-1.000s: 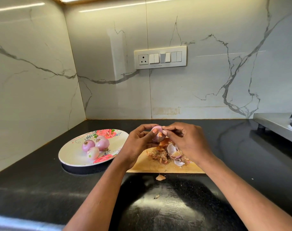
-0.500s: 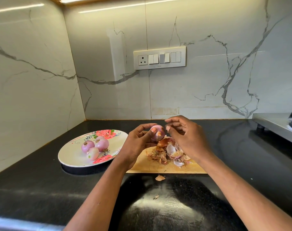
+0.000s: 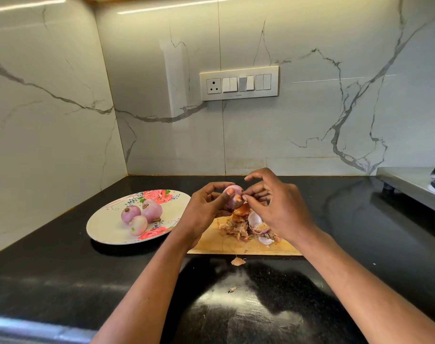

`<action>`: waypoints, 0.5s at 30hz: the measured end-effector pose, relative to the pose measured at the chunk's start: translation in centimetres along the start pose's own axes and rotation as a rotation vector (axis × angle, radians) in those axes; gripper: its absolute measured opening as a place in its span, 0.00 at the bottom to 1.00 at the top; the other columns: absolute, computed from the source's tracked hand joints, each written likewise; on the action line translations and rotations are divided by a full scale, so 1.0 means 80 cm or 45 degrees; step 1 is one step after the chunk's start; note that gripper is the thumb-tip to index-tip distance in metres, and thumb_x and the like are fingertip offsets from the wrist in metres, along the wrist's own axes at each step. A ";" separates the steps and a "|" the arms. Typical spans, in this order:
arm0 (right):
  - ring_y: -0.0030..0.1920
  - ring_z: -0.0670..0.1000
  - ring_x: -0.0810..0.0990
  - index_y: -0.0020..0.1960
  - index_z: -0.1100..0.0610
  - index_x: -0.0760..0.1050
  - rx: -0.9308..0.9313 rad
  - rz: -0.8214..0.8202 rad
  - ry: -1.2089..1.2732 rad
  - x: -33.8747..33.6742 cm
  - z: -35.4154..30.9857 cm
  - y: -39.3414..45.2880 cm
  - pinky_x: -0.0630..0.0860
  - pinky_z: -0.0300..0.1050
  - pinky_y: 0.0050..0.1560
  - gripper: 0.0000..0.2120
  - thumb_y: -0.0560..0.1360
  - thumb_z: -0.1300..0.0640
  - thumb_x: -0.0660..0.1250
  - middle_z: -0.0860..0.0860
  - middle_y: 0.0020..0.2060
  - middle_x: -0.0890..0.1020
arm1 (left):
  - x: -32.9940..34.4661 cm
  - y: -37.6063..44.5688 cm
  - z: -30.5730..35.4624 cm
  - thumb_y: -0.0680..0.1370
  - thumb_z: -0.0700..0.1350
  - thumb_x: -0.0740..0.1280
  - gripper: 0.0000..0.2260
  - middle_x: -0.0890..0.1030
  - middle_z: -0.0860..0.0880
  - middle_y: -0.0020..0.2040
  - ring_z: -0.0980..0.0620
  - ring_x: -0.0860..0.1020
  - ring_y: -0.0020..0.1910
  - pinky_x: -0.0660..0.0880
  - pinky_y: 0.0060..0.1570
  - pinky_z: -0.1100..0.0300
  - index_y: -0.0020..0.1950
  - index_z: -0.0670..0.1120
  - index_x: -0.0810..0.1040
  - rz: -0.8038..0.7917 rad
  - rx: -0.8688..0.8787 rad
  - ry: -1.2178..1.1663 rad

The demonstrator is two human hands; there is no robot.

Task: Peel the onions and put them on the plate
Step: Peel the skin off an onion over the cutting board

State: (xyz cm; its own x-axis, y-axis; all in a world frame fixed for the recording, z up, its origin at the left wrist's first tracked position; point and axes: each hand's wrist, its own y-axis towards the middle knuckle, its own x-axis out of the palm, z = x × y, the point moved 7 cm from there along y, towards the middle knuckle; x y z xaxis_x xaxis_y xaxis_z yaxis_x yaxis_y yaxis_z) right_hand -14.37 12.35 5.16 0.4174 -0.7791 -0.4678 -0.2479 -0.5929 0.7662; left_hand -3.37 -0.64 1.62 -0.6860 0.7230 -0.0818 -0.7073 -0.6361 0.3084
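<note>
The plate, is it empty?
No, the plate holds three peeled onions near its middle.

A small pink-purple onion (image 3: 232, 198), nearly bare of skin with a brownish tuft at its lower end, is held up in the air above the heap of dry peels (image 3: 246, 224) on the wooden board (image 3: 236, 247). Three peeled onions (image 3: 142, 214), glossy and pinkish, lie bunched together and touching near the middle of the plate (image 3: 104, 227), a round cream plate with red roses that sits on the counter (image 3: 62, 274) just left of the board.
</note>
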 end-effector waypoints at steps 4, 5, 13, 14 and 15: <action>0.41 0.41 0.84 0.60 0.51 0.71 -0.025 -0.009 -0.118 0.001 -0.003 0.000 0.84 0.40 0.43 0.20 0.74 0.57 0.76 0.38 0.42 0.81 | 0.001 0.000 -0.001 0.80 0.49 0.68 0.12 0.85 0.48 0.52 0.52 0.84 0.52 0.81 0.49 0.61 0.63 0.51 0.80 -0.014 0.001 0.037; 0.41 0.41 0.84 0.60 0.51 0.70 -0.035 -0.007 -0.137 0.002 -0.003 0.000 0.84 0.41 0.43 0.20 0.74 0.57 0.76 0.39 0.42 0.81 | 0.001 0.000 -0.001 0.80 0.49 0.68 0.12 0.85 0.47 0.52 0.51 0.84 0.53 0.81 0.50 0.60 0.63 0.51 0.80 -0.020 0.000 0.043; 0.42 0.40 0.82 0.55 0.53 0.72 0.090 0.144 -0.063 -0.013 0.014 0.004 0.80 0.35 0.41 0.13 0.76 0.61 0.73 0.42 0.42 0.81 | 0.003 -0.001 0.002 0.81 0.48 0.67 0.12 0.83 0.48 0.55 0.51 0.83 0.54 0.81 0.50 0.60 0.63 0.52 0.80 -0.035 0.002 0.033; 0.43 0.40 0.82 0.55 0.53 0.75 0.119 0.150 -0.029 -0.015 0.019 0.005 0.80 0.35 0.43 0.11 0.76 0.61 0.73 0.43 0.42 0.81 | 0.003 -0.001 0.002 0.81 0.48 0.67 0.12 0.83 0.48 0.56 0.50 0.83 0.55 0.81 0.51 0.60 0.63 0.52 0.80 -0.035 0.003 0.035; 0.44 0.41 0.82 0.55 0.53 0.77 0.145 0.131 0.014 -0.014 0.023 0.005 0.80 0.33 0.44 0.08 0.77 0.60 0.72 0.43 0.43 0.82 | 0.003 -0.001 0.002 0.80 0.49 0.67 0.12 0.84 0.48 0.55 0.50 0.83 0.55 0.81 0.51 0.60 0.63 0.52 0.80 -0.036 0.006 0.033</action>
State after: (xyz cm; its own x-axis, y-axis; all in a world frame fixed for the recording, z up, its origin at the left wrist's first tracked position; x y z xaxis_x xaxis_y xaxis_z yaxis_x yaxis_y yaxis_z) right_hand -16.54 12.61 5.18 0.3939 -0.8351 -0.3839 -0.3871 -0.5296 0.7548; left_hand -3.48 -0.36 1.73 -0.6696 0.7338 -0.1148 -0.7259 -0.6140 0.3098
